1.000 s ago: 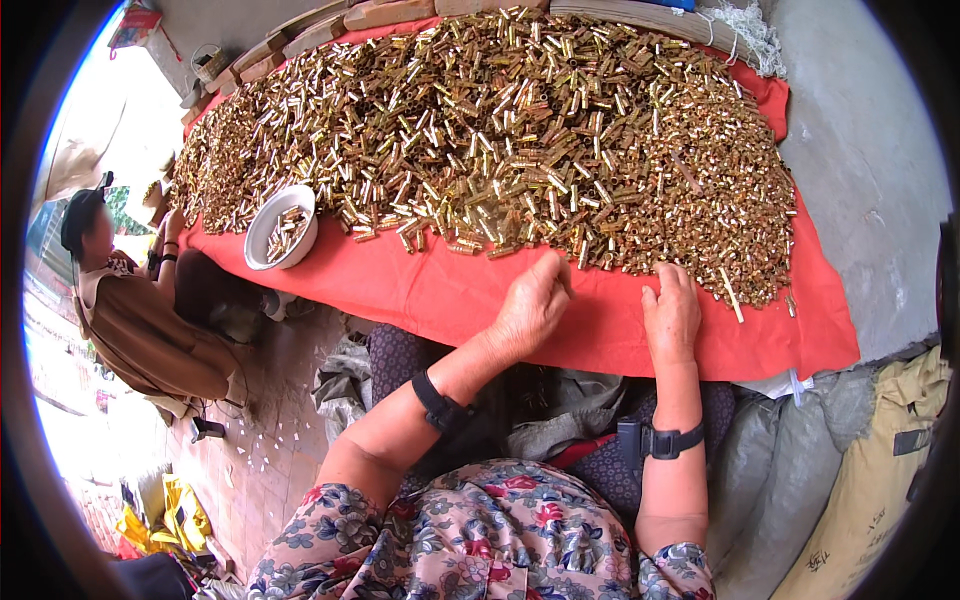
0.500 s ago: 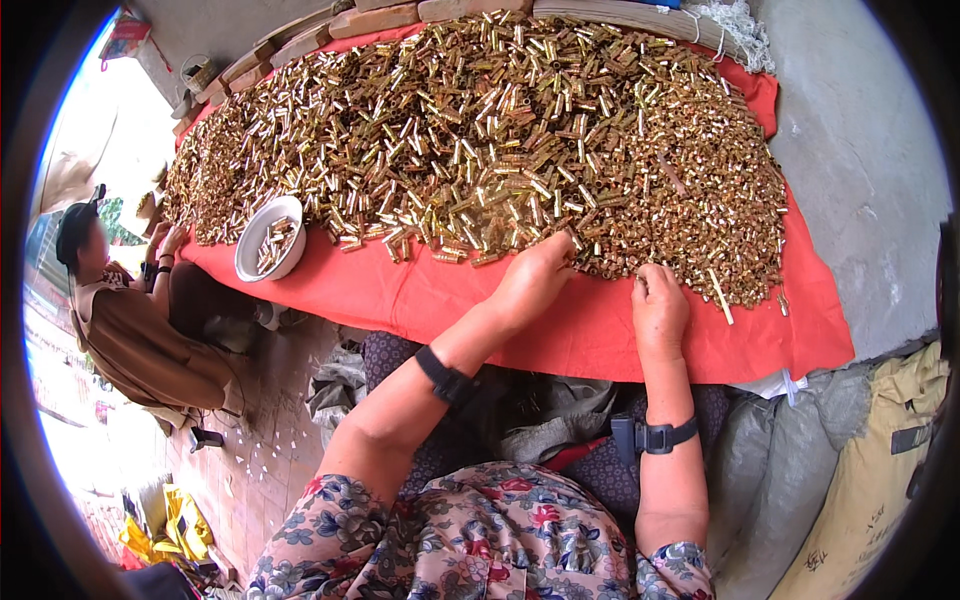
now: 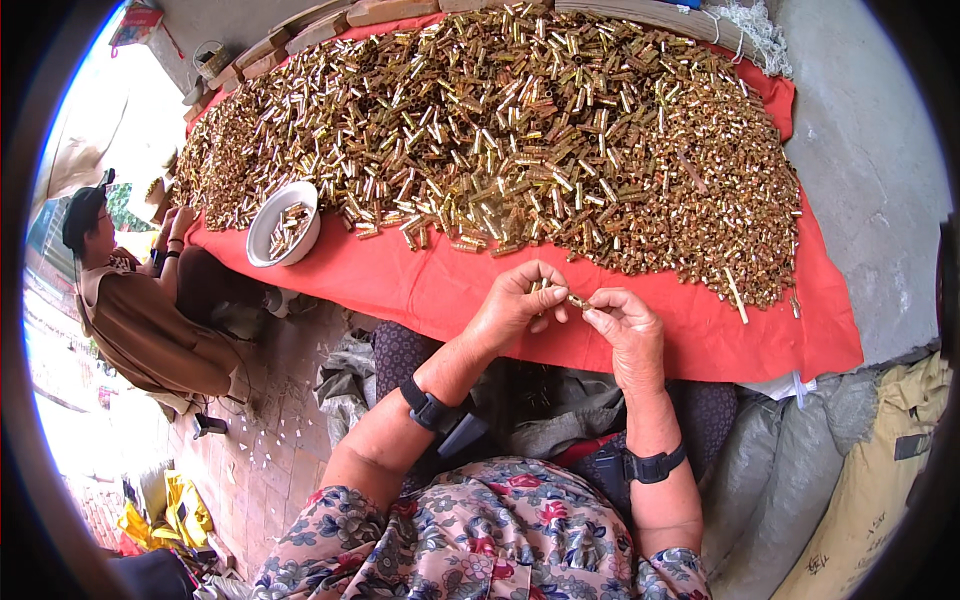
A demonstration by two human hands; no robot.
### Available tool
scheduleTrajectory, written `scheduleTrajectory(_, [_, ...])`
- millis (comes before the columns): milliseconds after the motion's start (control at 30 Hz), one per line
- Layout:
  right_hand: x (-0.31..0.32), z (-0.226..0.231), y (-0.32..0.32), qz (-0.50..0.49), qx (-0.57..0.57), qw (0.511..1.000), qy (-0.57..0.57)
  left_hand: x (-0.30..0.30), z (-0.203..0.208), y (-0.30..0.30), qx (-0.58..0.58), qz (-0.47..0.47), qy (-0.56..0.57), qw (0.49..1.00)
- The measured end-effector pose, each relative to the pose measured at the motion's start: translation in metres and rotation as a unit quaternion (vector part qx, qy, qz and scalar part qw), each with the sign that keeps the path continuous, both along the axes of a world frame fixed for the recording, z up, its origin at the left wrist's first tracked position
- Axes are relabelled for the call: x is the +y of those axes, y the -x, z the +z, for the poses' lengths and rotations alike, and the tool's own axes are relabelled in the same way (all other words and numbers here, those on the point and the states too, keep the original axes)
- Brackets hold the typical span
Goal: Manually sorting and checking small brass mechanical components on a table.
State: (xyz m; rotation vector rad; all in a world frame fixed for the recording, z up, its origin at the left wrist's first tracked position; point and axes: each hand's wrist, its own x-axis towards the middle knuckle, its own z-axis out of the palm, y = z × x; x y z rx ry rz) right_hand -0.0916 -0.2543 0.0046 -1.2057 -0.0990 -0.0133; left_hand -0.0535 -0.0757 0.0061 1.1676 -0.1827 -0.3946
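My left hand (image 3: 514, 306) and my right hand (image 3: 634, 338) meet in front of the pile, over the near edge of the red cloth (image 3: 440, 290). Between their fingertips is a small gold-coloured metal piece (image 3: 577, 300), pinched from both sides. Another bit of metal shows among the curled fingers of the left hand; its shape is partly hidden. Beyond the hands spreads a heap of short gold-coloured metal tubes (image 3: 480, 130). To its right lie many smaller gold-coloured metal pieces (image 3: 720, 190).
A white bowl (image 3: 311, 238) with several tubes stands on the cloth at left. A thin pale stick (image 3: 736, 295) lies at the right. Another person (image 3: 150, 310) sits at the far left end, hands at the pile. Bricks (image 3: 390, 12) edge the back; sacks (image 3: 870, 480) stand at right.
Both hands have left the pile's near edge and come together closer to me. They now pinch a small metal piece between them. The view has shifted slightly.
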Motion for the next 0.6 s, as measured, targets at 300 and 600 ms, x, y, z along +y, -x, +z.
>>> scheduleTrajectory(300, [0.006,0.001,0.005,-0.066,-0.116,0.982,0.136,-0.001,-0.001,0.006,-0.066,-0.005,0.013,0.998])
scheduleTrajectory(600, [-0.009,-0.003,-0.007,-0.060,-0.159,0.823,0.542,-0.028,-0.006,0.010,-0.446,0.014,-0.388,0.806])
